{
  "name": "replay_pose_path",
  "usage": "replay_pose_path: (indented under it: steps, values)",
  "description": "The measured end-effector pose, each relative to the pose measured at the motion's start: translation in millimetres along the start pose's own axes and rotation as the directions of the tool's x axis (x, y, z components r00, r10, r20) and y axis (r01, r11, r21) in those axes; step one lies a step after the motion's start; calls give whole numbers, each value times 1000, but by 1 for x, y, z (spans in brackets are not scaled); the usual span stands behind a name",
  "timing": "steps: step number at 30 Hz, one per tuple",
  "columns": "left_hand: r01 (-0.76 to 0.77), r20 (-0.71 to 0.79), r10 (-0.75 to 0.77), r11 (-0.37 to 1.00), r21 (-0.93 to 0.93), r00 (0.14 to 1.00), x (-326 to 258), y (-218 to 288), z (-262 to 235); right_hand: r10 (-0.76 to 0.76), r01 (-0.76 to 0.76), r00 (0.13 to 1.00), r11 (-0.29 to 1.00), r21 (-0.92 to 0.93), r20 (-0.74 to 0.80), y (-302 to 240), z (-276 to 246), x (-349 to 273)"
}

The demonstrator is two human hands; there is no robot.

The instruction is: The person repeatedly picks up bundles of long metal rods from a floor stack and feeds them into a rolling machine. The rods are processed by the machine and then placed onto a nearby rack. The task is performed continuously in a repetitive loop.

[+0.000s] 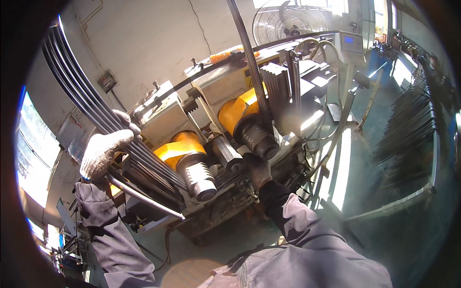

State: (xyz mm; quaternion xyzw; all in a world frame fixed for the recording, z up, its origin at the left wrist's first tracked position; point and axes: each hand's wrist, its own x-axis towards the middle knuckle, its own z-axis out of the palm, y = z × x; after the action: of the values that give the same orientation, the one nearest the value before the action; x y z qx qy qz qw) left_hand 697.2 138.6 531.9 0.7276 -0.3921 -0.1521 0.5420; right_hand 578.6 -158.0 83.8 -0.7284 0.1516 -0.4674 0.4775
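My left hand, in a white knit glove, is wrapped round a bundle of long dark metal rods. The rods slope down from the upper left to a machine with two yellow housings, each ending in a dark ribbed cylinder. A six-sided metal block sits between these cylinders. My right hand, in a dark glove, is at the machine's front, just below the right-hand cylinder. Shadow hides its fingers, so I cannot tell what it touches. A pale flexible hose curves below my left wrist.
More long rods rise from the right-hand cylinder. A large fan stands behind the machine. A control box with a blue screen is at the back right. On the far right, many dark rods lie on a metal rack.
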Motion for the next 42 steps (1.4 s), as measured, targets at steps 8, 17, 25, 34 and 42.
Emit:
replay_pose_path:
  steps: [8, 17, 25, 34, 42]
  values:
    - [67, -63, -71, 996, -63, 995, -4, 6, 10, 218, -200, 976, 925, 324, -22, -7, 0, -1]
    - [94, -112, -98, 995, -39, 989, 0, 0, 7, 399, -388, 913, 780, 491, 88, -22, -7, 0]
    - [161, -163, -165, 986, -36, 973, -2, 6, 17, 466, -482, 871, 750, 452, 156, -8, 3, -2]
    - [130, -238, -95, 982, 136, 967, -32, 25, 26, -7, 231, 943, 732, -641, 333, -7, -9, -2]
    - [-94, -383, 69, 995, -45, 921, -199, 11, 96, 638, -612, 764, 672, 418, 93, -93, -183, -136]
